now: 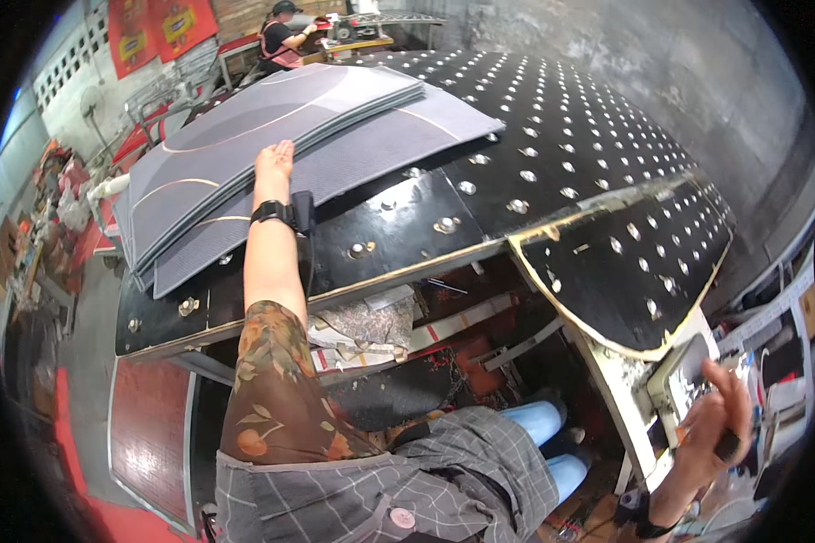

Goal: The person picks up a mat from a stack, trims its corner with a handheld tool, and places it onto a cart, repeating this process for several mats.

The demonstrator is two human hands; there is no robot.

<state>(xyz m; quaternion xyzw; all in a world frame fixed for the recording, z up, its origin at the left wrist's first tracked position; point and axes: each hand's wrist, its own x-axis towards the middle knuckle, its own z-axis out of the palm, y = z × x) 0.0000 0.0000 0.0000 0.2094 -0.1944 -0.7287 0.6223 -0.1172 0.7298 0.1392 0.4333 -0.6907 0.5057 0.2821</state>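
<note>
A stack of grey mats (pixel 217 136) with curved pale lines lies on the black studded table at the left. My left hand (pixel 273 165) is at the stack's front edge, fingers curled close together over it. Part of the grip is hidden from above. Below the stack, another grey mat (pixel 380 149) sticks out towards me and to the right. At the lower right my right hand (pixel 717 418) is raised with its fingers apart, holding nothing. It is beside a pale metal machine part (pixel 670 385); whether they touch, I cannot tell.
The black table (pixel 335 262) carries rows of shiny metal studs. A studded side leaf (pixel 607 271) juts towards me on the right. Papers and scraps (pixel 371 321) fill a shelf underneath. A person (pixel 283 41) works at a far bench. A red panel (pixel 149 434) stands at lower left.
</note>
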